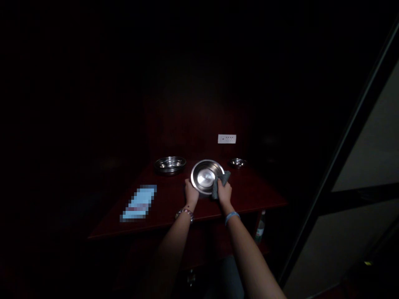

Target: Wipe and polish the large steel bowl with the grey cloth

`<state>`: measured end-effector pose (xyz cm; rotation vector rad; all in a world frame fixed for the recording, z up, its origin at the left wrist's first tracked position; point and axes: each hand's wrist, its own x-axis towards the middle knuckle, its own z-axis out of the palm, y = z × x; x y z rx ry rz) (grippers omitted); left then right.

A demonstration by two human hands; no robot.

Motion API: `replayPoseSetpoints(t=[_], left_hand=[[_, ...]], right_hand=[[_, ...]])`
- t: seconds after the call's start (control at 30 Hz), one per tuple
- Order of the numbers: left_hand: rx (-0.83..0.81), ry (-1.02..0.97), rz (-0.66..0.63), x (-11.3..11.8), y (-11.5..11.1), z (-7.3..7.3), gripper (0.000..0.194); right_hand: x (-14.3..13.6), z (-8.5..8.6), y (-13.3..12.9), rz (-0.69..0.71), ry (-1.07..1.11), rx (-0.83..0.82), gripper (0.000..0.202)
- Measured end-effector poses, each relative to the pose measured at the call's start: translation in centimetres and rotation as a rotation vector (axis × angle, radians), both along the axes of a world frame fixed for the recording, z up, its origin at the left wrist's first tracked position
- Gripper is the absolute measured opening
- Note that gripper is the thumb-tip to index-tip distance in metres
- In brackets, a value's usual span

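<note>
From my distant post I watch through the head camera, and I see the metal bowl (205,177) above the front part of the dark red table (177,203), tilted so that its shiny inside faces up toward me. The left hand (191,195) is closed on the near left side of the rim. The right hand (225,193) is clamped on the gray cloth (215,189), which it presses over the right side of the same rim, with the thumb toward the inside.

I judge that this bowl is rather light for its width, because the wall looks thin. It should be stiff and not fragile, though a knock may dent it. The polished surface is probably slippery for bare skin, more so if it is wet, which I cannot tell. The rolled rim seems to me the best place to hold, with one hand at each side; the smooth bottom offers little to grasp. The cloth looks soft and limp, so it can bunch or slide between fingers and metal, and I would pinch it firmly against the edge.

Farther back stand the wide bowls (170,165) at left and a smaller dish (237,162) at right.
</note>
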<state>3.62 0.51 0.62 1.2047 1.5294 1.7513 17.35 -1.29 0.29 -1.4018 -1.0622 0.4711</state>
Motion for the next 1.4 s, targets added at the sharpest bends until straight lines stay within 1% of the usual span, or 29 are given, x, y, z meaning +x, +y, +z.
replayPoseSetpoints(t=[0.13,0.33,0.77,1.1,1.23,1.4], left_hand=[[0.02,-0.019,-0.005,-0.1,0.1,-0.2,0.018],[0.006,0.021,-0.013,-0.1,0.2,-0.3,0.016],[0.002,0.021,-0.036,0.0,-0.3,0.2,0.013],[-0.001,0.057,-0.013,-0.1,0.2,-0.2,0.015],[-0.02,0.074,-0.023,-0.1,0.5,-0.5,0.014],[-0.023,0.055,-0.018,-0.2,0.7,-0.6,0.016]], right_hand=[[0.0,0.0,0.0,-0.003,-0.012,-0.014,0.034],[0.0,0.2,-0.1,-0.001,-0.014,-0.023,0.035],[0.0,0.0,0.0,0.001,-0.016,-0.004,0.036],[0.0,0.2,-0.2,-0.009,-0.046,-0.027,0.036],[0.0,0.3,-0.3,-0.01,-0.028,-0.044,0.037],[-0.1,0.5,-0.4,0.0,-0.032,-0.052,0.036]])
